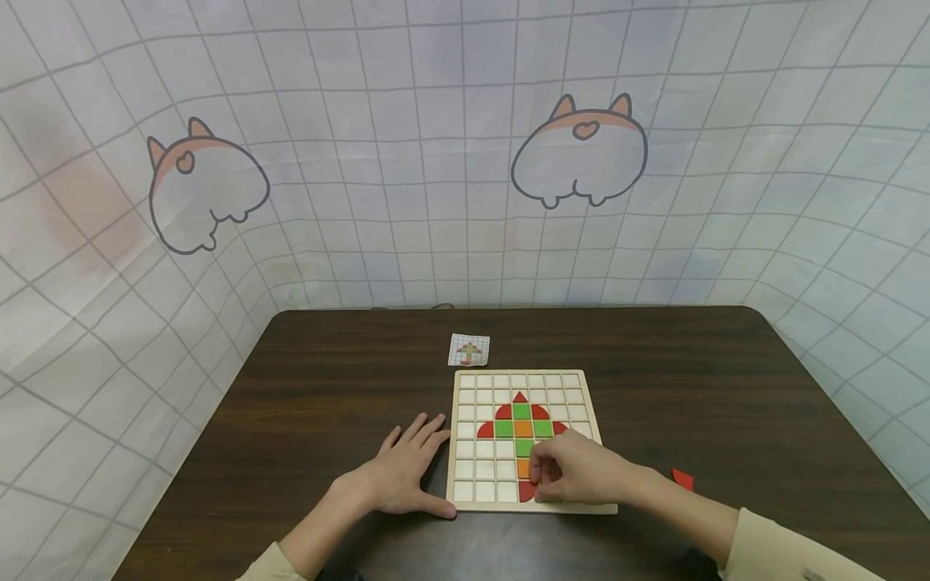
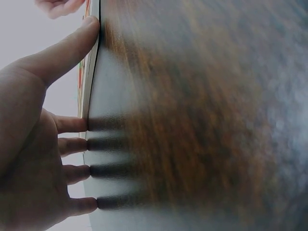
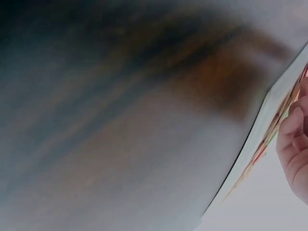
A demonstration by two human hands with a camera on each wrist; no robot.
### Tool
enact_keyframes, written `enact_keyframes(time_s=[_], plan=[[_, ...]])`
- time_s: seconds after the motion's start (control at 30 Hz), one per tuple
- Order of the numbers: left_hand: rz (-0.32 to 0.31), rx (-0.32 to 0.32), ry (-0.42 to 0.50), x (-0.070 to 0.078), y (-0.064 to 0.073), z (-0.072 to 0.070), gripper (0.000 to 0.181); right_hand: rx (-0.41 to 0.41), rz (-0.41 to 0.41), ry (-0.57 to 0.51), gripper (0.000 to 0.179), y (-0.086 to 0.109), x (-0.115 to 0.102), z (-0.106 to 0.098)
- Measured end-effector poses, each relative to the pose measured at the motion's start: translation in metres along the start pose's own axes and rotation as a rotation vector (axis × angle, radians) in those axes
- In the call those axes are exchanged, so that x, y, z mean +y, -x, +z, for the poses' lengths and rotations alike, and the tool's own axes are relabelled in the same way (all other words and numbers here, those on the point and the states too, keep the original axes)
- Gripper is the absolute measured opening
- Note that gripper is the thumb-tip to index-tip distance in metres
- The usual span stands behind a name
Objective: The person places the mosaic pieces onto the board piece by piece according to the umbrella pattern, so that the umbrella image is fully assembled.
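Note:
A square wooden grid board [image 1: 472,468] lies on the table, with green, orange and red tiles forming a tree-like figure. My right hand [image 1: 581,470] is over its lower right part, fingers curled, with thumb and fingertips pinching at the right edge of a red tile [image 1: 526,491] in the bottom row. In the right wrist view the curled fingers [image 3: 294,132] show just above the board, with the fingertips partly cut off by the frame. My left hand [image 1: 403,476] rests spread on the table, its thumb [image 2: 79,41] against the board's left edge.
A small printed card [image 1: 468,350] with a similar tree pattern lies behind the board. A loose red piece [image 1: 683,479] is on the dark wooden table [image 1: 349,363] beyond my right forearm. A white checked cloth [image 1: 436,266] with cartoon animals surrounds the table's back and sides.

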State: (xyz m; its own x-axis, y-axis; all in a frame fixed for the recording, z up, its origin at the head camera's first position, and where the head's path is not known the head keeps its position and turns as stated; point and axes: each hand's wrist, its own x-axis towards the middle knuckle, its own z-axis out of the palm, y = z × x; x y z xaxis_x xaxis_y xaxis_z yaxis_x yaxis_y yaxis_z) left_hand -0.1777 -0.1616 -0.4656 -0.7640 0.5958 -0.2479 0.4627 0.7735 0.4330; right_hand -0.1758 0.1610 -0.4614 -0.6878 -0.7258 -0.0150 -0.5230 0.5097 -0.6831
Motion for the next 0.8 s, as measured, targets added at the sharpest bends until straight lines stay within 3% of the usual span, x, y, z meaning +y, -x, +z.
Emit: enact_keyframes(time_s=[0.3,0.8], plan=[[0.002,0.004,-0.002,0.0,0.001,0.002,0.109,-0.027,0.028,-0.013,0.017,0.019,0.01,-0.028],[0.008,0.012,-0.004,-0.002,0.001,0.001,0.11,-0.068,0.1,-0.029,0.019,0.073,0.044,-0.081]])
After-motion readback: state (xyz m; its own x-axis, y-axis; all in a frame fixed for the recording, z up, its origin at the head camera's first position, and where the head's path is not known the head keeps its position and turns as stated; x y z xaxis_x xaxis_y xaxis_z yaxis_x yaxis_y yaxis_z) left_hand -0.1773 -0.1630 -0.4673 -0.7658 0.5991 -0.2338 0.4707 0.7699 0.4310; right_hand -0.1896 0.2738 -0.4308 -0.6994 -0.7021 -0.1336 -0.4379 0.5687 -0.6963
